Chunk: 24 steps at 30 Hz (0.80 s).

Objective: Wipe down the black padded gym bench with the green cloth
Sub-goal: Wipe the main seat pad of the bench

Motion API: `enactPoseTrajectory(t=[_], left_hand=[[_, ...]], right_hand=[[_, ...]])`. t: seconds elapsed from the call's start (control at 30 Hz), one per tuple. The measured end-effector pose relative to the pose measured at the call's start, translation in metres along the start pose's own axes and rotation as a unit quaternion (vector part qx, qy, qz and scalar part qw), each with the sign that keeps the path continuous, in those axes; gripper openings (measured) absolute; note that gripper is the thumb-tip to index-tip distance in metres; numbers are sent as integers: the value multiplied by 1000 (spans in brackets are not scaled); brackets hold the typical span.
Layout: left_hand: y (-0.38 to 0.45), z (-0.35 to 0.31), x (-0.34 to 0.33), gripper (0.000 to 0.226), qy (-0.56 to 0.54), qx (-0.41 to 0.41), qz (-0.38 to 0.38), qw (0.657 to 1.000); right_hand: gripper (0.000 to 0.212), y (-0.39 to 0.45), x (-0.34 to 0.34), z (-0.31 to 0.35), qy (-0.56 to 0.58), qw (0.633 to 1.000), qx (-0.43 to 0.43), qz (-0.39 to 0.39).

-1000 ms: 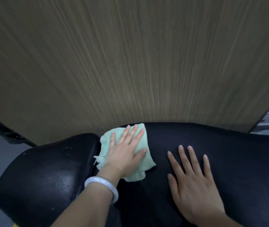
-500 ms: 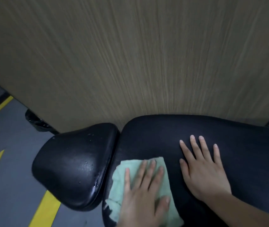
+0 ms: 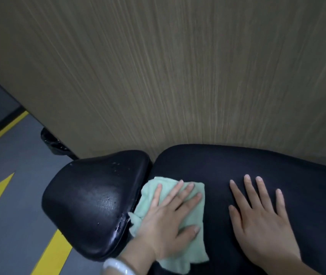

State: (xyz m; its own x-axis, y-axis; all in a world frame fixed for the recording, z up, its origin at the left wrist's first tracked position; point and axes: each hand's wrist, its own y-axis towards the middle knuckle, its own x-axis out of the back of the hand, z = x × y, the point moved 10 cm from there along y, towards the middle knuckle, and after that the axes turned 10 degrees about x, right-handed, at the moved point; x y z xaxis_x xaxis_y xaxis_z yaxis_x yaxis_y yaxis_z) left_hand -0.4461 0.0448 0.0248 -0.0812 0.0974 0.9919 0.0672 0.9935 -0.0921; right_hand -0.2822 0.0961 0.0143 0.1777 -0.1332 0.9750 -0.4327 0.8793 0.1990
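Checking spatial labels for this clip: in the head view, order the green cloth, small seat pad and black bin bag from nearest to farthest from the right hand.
From the right hand:
1. Green cloth, just left, under the left hand.
2. Small seat pad, farther left.
3. Black bin bag, far left on the floor.

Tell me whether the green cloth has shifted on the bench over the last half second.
Yes. The green cloth, under the left hand, slid away from the person toward the wall, along the gap beside the seat pad.

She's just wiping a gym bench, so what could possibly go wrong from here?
The green cloth sits beside the gap between the two pads, so an edge might snag there. The seat pad looks cracked with droplets along its edge; rubbing could worsen that. The left hand presses flat, so the cloth could bunch.
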Motion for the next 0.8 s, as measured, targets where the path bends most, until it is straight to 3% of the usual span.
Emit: enactPoseTrajectory(t=[0.3,0.5,0.8], left_hand=[[60,35,7,68,-26,55,4,998],[33,32,5,65,-31,129,-38,990],[-45,-8,-18,75,-7,76,-42,996]], right_hand=[[66,1,1,0,18,1000,-4,-17],[69,-1,5,2,-1,1000,-12,10],[58,-1,4,2,-31,999,-9,28]])
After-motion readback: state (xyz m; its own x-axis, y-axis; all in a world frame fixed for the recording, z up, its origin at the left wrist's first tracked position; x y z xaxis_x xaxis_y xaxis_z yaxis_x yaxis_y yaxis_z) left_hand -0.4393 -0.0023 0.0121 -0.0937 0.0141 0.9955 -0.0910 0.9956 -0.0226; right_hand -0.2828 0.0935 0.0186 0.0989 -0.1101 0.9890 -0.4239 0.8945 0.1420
